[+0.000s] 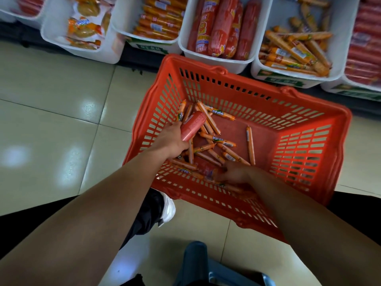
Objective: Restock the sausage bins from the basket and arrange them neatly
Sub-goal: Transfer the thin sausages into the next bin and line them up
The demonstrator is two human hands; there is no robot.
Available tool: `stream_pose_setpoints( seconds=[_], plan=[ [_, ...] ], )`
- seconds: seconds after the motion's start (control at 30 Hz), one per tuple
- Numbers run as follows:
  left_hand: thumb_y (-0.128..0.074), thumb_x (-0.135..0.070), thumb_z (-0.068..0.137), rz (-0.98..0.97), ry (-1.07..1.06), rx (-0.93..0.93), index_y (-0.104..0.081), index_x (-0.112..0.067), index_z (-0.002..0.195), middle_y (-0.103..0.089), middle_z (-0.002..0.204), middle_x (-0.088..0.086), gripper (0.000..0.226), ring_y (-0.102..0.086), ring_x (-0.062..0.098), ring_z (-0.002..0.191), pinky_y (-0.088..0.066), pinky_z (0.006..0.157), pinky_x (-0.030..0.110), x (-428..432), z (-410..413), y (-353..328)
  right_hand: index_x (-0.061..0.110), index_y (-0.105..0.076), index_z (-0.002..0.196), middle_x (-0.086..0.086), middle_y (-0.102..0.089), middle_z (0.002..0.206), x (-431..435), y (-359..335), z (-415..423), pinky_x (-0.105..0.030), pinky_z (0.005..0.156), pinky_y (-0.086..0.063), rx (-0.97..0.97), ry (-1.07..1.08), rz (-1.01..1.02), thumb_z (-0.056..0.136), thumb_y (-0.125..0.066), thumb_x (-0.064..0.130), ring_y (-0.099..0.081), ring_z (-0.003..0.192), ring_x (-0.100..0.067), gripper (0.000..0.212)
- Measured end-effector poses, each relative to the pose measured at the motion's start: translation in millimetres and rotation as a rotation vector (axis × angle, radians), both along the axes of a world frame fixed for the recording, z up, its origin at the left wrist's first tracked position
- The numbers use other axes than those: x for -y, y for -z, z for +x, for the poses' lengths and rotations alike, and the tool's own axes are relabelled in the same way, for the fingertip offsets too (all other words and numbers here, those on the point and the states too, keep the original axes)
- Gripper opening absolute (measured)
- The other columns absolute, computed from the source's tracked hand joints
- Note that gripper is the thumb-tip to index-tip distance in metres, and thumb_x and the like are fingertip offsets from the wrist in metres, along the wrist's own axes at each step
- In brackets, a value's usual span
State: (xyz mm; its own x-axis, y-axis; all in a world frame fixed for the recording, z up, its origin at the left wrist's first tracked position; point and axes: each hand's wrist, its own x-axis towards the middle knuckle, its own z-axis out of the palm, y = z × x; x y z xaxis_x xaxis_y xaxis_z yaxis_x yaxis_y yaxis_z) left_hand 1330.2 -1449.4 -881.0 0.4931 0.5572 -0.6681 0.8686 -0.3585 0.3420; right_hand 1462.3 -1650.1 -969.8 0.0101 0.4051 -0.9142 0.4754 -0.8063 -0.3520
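Note:
A red plastic basket [305, 153] stands on the floor tiles and holds several thin orange sausages [218, 139] in a loose pile. My left hand [169, 141] is inside the basket and grips a thick red sausage [192, 125], lifted above the pile. My right hand [235, 173] reaches low at the basket's near side, fingers curled around another thick red sausage [208, 169] lying among the thin ones. Above the basket, a white bin [216, 60] holds thick red sausages, and a bin [288, 76] to its right holds thin orange ones.
More white bins line the shelf: orange sausage packs [158, 19], snack packets [84, 29] at the left, red sausages [365, 46] at the far right. My shoe [168, 209] is next to the basket's near left corner. A blue-grey stool [198, 265] sits below.

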Motion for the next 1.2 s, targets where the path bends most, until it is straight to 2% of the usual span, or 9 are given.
stream_pose_setpoints(
  seconds=[0.13, 0.27, 0.37, 0.47, 0.63, 0.77, 0.9, 1.07, 1.2],
  plan=[
    [-0.078, -0.028, 0.082, 0.026, 0.030, 0.002, -0.046, -0.014, 0.138, -0.054, 0.122, 0.011, 0.066, -0.058, 0.029, 0.106, -0.049, 0.085, 0.036, -4, 0, -12, 0.014, -0.051, 0.139, -0.008, -0.050, 0.144, -10, -15, 3, -0.029, 0.090, -0.045, 0.001, 0.001, -0.001, 0.080, -0.073, 0.055, -0.054, 0.116, -0.021, 0.076],
    [-0.080, -0.026, 0.080, 0.031, 0.069, -0.010, -0.052, -0.012, 0.133, -0.058, 0.123, 0.014, 0.061, -0.061, 0.032, 0.105, -0.050, 0.088, 0.037, -11, 6, -42, 0.015, -0.057, 0.112, -0.005, -0.061, 0.102, -24, -64, 36, -0.026, 0.050, -0.053, -0.029, 0.085, 0.048, 0.085, -0.077, 0.029, -0.061, 0.075, -0.017, 0.036],
    [-0.079, -0.029, 0.080, 0.035, 0.113, -0.009, -0.052, -0.013, 0.137, -0.060, 0.130, 0.014, 0.065, -0.059, 0.033, 0.118, -0.046, 0.097, 0.034, -13, 11, -81, 0.015, -0.061, 0.118, -0.004, -0.065, 0.089, -27, -122, 65, -0.024, 0.042, -0.049, 0.059, 0.070, 0.149, 0.083, -0.078, 0.030, -0.059, 0.058, -0.015, 0.042],
    [-0.079, -0.029, 0.079, 0.091, 0.210, -0.036, -0.053, -0.012, 0.137, -0.060, 0.131, 0.015, 0.066, -0.060, 0.032, 0.117, -0.048, 0.095, 0.033, -17, 20, -130, 0.018, -0.061, 0.110, -0.008, -0.069, 0.080, -25, -184, 89, -0.029, 0.046, -0.052, 0.181, 0.042, 0.249, 0.080, -0.078, 0.034, -0.064, 0.056, -0.023, 0.038],
    [-0.080, -0.031, 0.073, 0.139, 0.296, -0.006, -0.053, -0.017, 0.131, -0.063, 0.116, 0.008, 0.065, -0.067, 0.028, 0.095, -0.058, 0.081, 0.042, -31, 31, -208, 0.026, -0.057, 0.100, -0.001, -0.067, 0.095, -24, -262, 123, -0.038, 0.076, -0.054, 0.389, -0.036, 0.363, 0.073, -0.078, 0.052, -0.066, 0.088, -0.026, 0.043],
    [-0.081, -0.030, 0.079, 0.196, 0.301, 0.028, -0.053, -0.017, 0.127, -0.057, 0.107, 0.001, 0.057, -0.062, 0.025, 0.102, -0.042, 0.077, 0.027, -41, 28, -233, 0.019, -0.050, 0.101, 0.001, -0.058, 0.093, -32, -282, 134, -0.031, 0.071, -0.041, 0.545, 0.033, 0.419, 0.084, -0.074, 0.043, -0.056, 0.088, -0.021, 0.038],
    [-0.079, -0.034, 0.077, 0.196, 0.191, 0.045, -0.055, -0.020, 0.116, -0.063, 0.103, 0.001, 0.048, -0.060, 0.018, 0.084, -0.050, 0.076, 0.030, -56, 24, -215, 0.018, -0.052, 0.118, -0.007, -0.066, 0.103, -62, -256, 141, -0.037, 0.078, -0.052, 0.626, 0.212, 0.473, 0.081, -0.072, 0.049, -0.064, 0.090, -0.028, 0.052],
    [-0.076, -0.029, 0.083, 0.130, 0.088, 0.150, -0.057, -0.017, 0.119, -0.065, 0.108, 0.004, 0.042, -0.064, 0.022, 0.092, -0.049, 0.075, 0.032, -84, 51, -197, 0.011, -0.053, 0.102, -0.009, -0.064, 0.090, -124, -224, 147, -0.032, 0.064, -0.042, 0.637, 0.445, 0.499, 0.085, -0.066, 0.043, -0.066, 0.087, -0.033, 0.038],
    [-0.076, -0.027, 0.086, 0.052, -0.014, 0.221, -0.055, -0.020, 0.118, -0.064, 0.105, 0.002, 0.039, -0.063, 0.016, 0.083, -0.047, 0.064, 0.026, -97, 69, -184, 0.007, -0.047, 0.121, -0.010, -0.055, 0.099, -174, -219, 160, -0.031, 0.061, -0.038, 0.623, 0.693, 0.517, 0.094, -0.058, 0.043, -0.057, 0.080, -0.028, 0.046]
  ],
)
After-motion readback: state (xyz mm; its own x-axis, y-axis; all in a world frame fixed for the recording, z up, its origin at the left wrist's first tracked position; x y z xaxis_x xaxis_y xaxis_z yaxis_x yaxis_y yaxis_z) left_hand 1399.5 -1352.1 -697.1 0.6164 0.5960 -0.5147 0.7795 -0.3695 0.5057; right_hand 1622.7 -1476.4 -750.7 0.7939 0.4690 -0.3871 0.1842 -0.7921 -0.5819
